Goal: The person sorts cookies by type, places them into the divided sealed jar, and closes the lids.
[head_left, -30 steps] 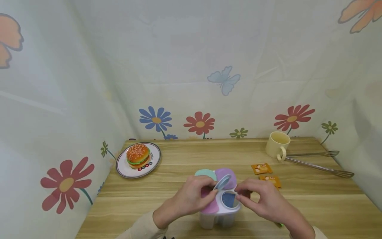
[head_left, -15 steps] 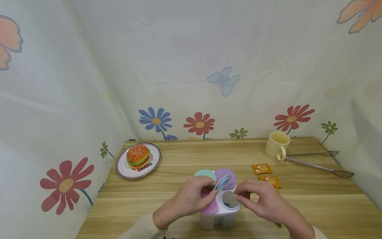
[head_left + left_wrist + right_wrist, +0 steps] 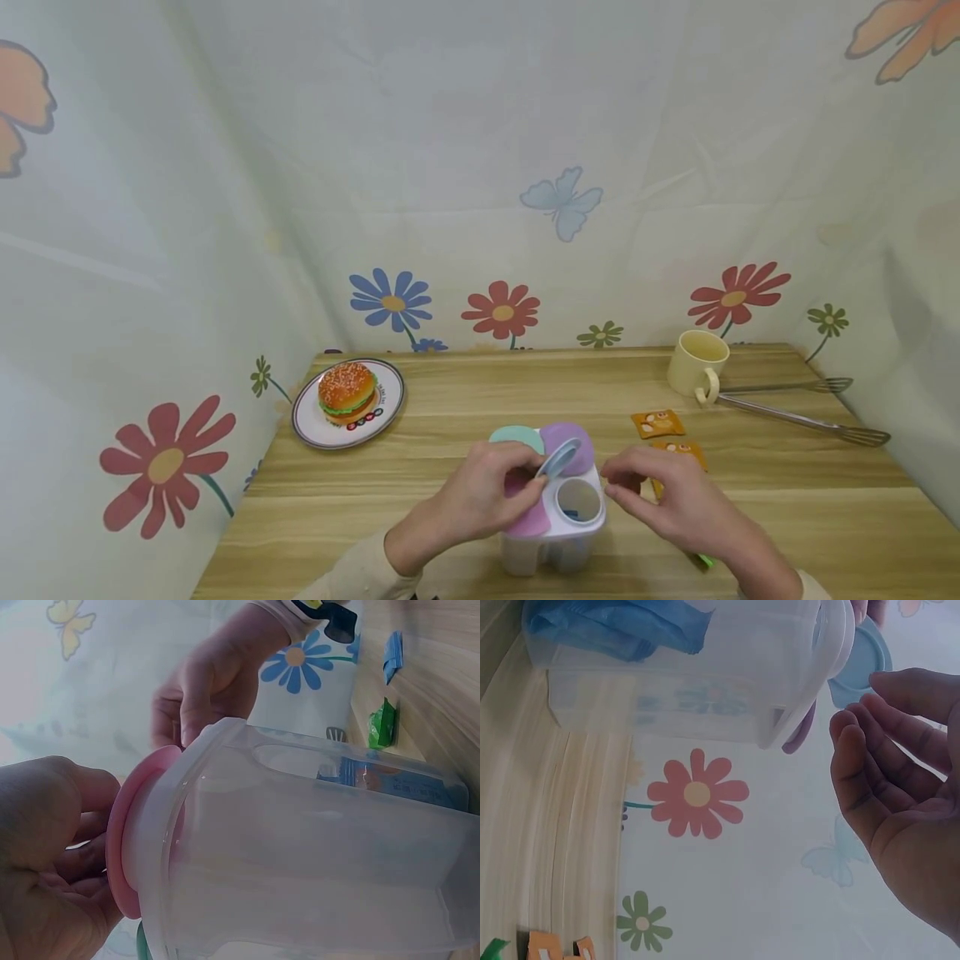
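A clear plastic storage container [image 3: 547, 550] with a white top and mint, purple, pink and blue flip lids stands at the table's front. My left hand [image 3: 487, 492] pinches the raised blue lid [image 3: 561, 458], leaving that round opening [image 3: 579, 502] uncovered. Blue snack packets [image 3: 630, 626] lie low inside the container, seen through its wall in the right wrist view. Just right of the opening is my right hand [image 3: 667, 500], fingers loosely bent with nothing between them. In the left wrist view, the pink lid [image 3: 124, 840] covers its compartment beside my left hand.
Orange packets [image 3: 657, 423] lie right of the container, and a green packet [image 3: 703, 562] shows partly under my right hand. A yellow mug [image 3: 697, 364] and metal whisks [image 3: 806, 417] sit at the back right. A plate [image 3: 309, 421] with a burger [image 3: 347, 390] stands back left.
The blue packet at the opening has dropped down into the container, let go by my right hand, which has then drawn slightly right. My left hand keeps the lid raised.
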The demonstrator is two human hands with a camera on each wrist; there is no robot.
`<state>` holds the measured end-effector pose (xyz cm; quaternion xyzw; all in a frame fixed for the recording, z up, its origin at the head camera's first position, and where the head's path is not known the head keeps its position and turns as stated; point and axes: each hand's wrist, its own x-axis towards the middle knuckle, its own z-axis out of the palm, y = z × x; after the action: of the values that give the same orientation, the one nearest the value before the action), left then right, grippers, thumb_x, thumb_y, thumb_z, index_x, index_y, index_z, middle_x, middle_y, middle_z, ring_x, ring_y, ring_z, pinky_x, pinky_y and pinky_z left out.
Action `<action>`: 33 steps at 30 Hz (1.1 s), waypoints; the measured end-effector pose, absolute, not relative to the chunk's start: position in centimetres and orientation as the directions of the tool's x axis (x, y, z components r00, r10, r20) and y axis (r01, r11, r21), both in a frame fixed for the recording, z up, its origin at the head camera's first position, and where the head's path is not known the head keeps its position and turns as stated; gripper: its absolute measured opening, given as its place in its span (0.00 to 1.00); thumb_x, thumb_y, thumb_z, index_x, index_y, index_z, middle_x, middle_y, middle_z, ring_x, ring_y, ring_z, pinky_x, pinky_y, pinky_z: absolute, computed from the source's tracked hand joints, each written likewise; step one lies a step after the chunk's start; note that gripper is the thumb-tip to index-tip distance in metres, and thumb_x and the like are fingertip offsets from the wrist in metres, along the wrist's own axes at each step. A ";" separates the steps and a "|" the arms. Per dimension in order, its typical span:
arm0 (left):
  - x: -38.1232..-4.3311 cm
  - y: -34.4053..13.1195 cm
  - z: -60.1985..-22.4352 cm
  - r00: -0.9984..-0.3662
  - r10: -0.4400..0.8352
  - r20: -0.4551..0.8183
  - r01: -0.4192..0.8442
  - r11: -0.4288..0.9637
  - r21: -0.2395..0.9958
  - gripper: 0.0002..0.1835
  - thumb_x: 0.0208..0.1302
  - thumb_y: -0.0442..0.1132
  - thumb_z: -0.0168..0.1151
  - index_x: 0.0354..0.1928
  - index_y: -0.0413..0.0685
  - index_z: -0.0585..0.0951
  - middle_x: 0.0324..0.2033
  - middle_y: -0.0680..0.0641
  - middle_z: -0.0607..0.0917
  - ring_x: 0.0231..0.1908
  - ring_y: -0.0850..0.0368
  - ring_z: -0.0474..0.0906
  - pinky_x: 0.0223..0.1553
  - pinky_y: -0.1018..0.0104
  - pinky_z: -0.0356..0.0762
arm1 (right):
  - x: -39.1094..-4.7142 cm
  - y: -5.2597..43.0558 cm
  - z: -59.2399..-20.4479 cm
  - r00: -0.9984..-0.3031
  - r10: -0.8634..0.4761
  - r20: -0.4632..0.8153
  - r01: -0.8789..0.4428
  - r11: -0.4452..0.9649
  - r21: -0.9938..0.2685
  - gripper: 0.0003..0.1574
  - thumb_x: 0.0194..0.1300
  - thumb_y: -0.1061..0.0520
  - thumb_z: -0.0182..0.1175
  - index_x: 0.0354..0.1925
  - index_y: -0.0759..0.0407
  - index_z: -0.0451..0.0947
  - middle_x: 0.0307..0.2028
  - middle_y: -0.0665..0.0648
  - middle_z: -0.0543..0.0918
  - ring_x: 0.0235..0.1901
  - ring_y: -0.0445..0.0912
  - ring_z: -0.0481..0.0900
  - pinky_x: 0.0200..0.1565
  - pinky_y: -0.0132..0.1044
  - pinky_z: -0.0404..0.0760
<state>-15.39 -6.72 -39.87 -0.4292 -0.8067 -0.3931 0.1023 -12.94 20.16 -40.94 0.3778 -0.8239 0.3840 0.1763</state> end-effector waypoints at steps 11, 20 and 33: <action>-15.4 -6.6 -39.7 -0.605 0.615 0.506 0.779 0.323 0.538 0.02 0.57 0.33 0.67 0.33 0.46 0.83 0.28 0.53 0.83 0.31 0.71 0.75 0.35 0.84 0.75 | -13.0 21.9 -41.8 -0.659 -0.436 0.612 -0.747 0.473 -0.467 0.22 0.52 0.67 0.71 0.41 0.44 0.80 0.33 0.44 0.84 0.30 0.33 0.78 0.32 0.22 0.77; -15.3 -6.6 -39.7 -0.614 0.614 0.496 0.770 0.327 0.548 0.03 0.58 0.33 0.67 0.34 0.46 0.83 0.29 0.53 0.84 0.31 0.71 0.75 0.35 0.84 0.76 | -12.5 23.4 -41.7 -0.752 -0.389 0.532 -0.650 0.569 -0.503 0.13 0.58 0.59 0.69 0.40 0.43 0.81 0.31 0.43 0.84 0.29 0.31 0.77 0.30 0.27 0.79; -15.3 -6.6 -39.8 -0.616 0.615 0.492 0.767 0.327 0.552 0.03 0.58 0.33 0.68 0.34 0.46 0.83 0.29 0.53 0.83 0.31 0.71 0.75 0.35 0.84 0.76 | -12.4 25.6 -43.0 -0.812 -0.303 0.499 -0.555 0.664 -0.501 0.16 0.52 0.65 0.72 0.37 0.47 0.82 0.29 0.38 0.82 0.27 0.29 0.76 0.28 0.28 0.79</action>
<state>-15.30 -6.65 -39.76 -0.4270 -0.8088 -0.3925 0.0971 -12.42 25.64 -43.04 0.2405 -0.8921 0.3320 0.1899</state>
